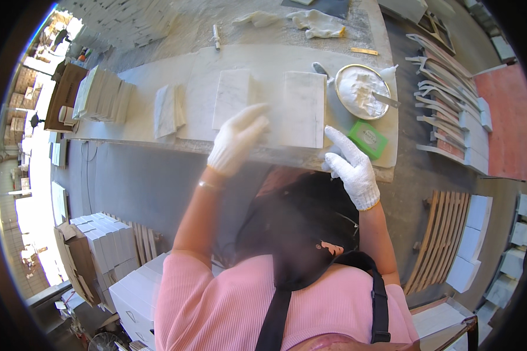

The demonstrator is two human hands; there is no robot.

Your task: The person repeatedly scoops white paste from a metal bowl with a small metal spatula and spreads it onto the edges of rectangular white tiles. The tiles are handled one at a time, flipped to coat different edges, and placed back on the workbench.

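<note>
My left hand point(239, 139), in a white knit glove, is blurred over the near edge of the table, its fingers stretched to the right with nothing seen in them. It partly covers a white marble-like tile point(231, 93). To the right lies a second such tile point(305, 108), flat on the table. At that tile's near right corner is my right hand point(354, 172), also gloved, with fingers apart; whether they touch the tile I cannot tell. Beside these fingers sits a green box point(368, 140). Behind it stands a round tub of white paste point(354, 88) with a scraper point(386, 100) in it.
Upright tiles point(102, 96) stand in a row at the table's left, with a few loose pieces point(168, 110) nearer. A marker point(216, 37) and white gloves point(316, 24) lie farther back. Wooden racks with slabs point(445, 93) stand to the right, stacked white boxes point(108, 240) at lower left.
</note>
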